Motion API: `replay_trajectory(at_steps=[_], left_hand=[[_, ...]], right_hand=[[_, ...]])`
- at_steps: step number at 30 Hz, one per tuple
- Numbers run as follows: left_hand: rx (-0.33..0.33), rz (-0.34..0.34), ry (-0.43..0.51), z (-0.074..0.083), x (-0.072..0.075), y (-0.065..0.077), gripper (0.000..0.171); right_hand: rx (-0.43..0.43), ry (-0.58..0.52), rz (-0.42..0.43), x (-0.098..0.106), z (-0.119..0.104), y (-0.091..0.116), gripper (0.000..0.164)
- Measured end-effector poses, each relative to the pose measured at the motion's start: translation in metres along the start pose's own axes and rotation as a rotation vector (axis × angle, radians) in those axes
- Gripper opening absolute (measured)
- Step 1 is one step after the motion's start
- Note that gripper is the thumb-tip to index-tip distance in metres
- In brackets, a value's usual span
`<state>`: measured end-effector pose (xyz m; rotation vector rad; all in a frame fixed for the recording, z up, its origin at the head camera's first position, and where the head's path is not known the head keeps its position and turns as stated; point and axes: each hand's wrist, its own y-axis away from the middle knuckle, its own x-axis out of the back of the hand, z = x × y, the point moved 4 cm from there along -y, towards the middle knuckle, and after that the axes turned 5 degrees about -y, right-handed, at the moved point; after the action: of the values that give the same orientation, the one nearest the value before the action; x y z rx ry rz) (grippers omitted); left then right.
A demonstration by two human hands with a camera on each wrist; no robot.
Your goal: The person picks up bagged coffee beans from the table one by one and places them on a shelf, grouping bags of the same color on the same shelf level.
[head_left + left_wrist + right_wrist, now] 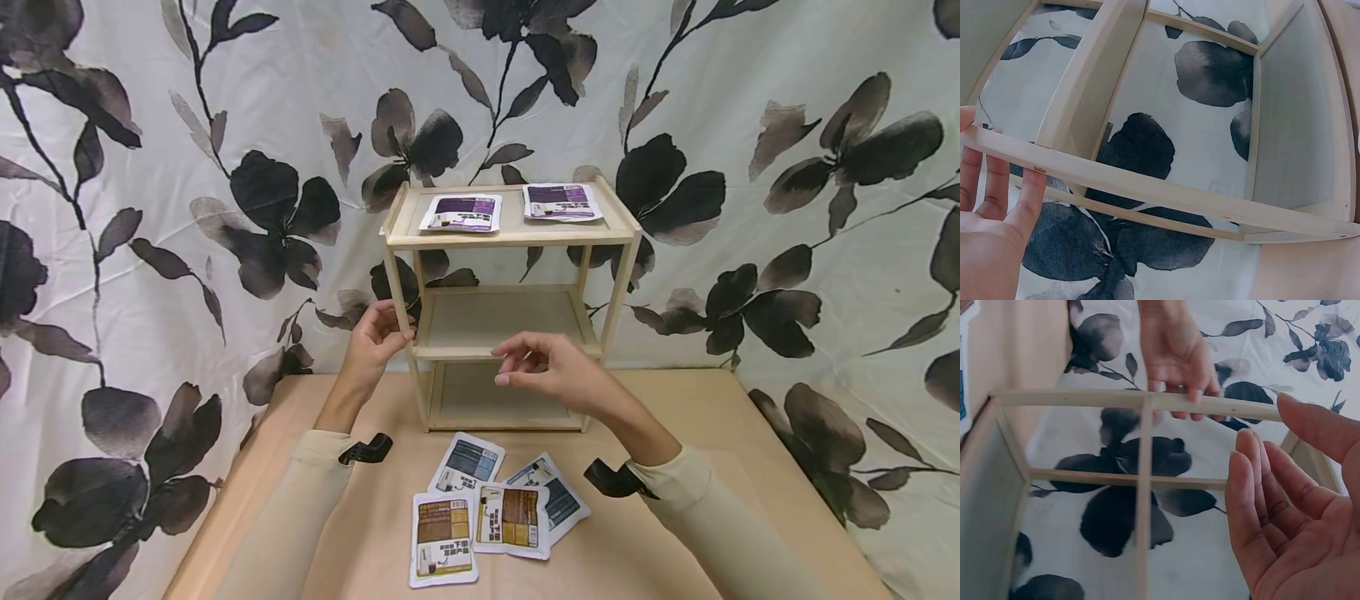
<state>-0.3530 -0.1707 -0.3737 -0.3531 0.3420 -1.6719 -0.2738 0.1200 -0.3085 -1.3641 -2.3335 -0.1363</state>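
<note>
A light wooden three-tier rack (517,241) stands upright ahead of me. My left hand (369,342) holds its left front post (1147,187), with the thumb in front and the fingers behind, as the right wrist view also shows. In front of the middle shelf (506,320), my right hand (558,368) hovers with loosely bent fingers and nothing in its grasp. Two purple-and-white packets lie on the top shelf, a left packet (462,214) and a right packet (562,202).
Between my forearms, on the tan tabletop (360,533), lie two brown-and-white packets, a left one (442,537) and a right one (513,518), partly overlapping two blue-and-white packets, an upper one (468,461) and a right one (564,502). A floral cloth (270,225) hangs behind.
</note>
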Motion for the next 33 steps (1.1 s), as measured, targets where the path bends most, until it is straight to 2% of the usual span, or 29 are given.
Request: replay_trajectory(at_steps=[4,12,20,33], left_hand=[[0.002,0.004,-0.005,0.0,0.0,0.0,0.038],[0.0,0.008,-0.018,0.0,0.0,0.002,0.039],[0.004,0.0,0.027,-0.001,-0.001,0.001,0.039],[-0.012,0.004,0.009,-0.002,0.001,-0.001,0.039]], right_hand=[[-0.009,-0.042,-0.026,-0.006,0.011,0.004,0.037],[-0.021,-0.049,-0.06,-0.018,0.029,0.012,0.039],[-0.054,-0.12,-0.082,-0.032,0.05,0.019,0.04],[-0.08,-0.199,-0.105,-0.047,0.072,0.03,0.045]])
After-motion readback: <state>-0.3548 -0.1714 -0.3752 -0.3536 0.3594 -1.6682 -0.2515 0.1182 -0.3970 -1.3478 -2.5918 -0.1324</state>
